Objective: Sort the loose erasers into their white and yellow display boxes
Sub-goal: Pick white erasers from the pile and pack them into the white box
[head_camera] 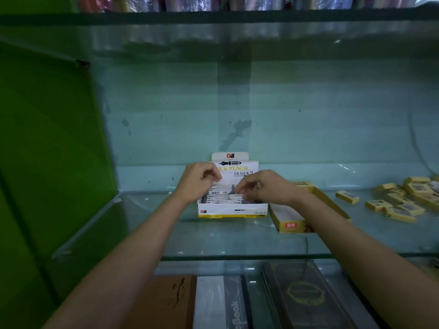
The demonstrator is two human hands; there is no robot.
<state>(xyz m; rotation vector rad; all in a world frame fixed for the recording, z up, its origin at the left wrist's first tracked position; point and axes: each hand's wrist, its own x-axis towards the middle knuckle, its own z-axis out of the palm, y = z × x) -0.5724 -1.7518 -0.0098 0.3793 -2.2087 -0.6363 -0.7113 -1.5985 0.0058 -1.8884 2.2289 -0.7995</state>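
A white display box (232, 211) labelled "ink & pencil eraser" stands open on the glass shelf (213, 238), with white-sleeved erasers (222, 192) packed in rows inside. My left hand (197, 180) hovers over the box's left side with its fingers curled; whether it holds an eraser is hidden. My right hand (263, 187) reaches in from the right and pinches a white eraser (235, 197) lying in the box. A yellow display box (291, 225) lies open just right of the white one, partly under my right forearm. Several loose yellow erasers (401, 199) are scattered at the far right of the shelf.
A green panel (47, 150) closes the left side and a pale blue wall stands behind the shelf. Below the glass lie notebooks (221, 302) and a dark patterned book (306, 295). Another glass shelf (213, 17) runs overhead.
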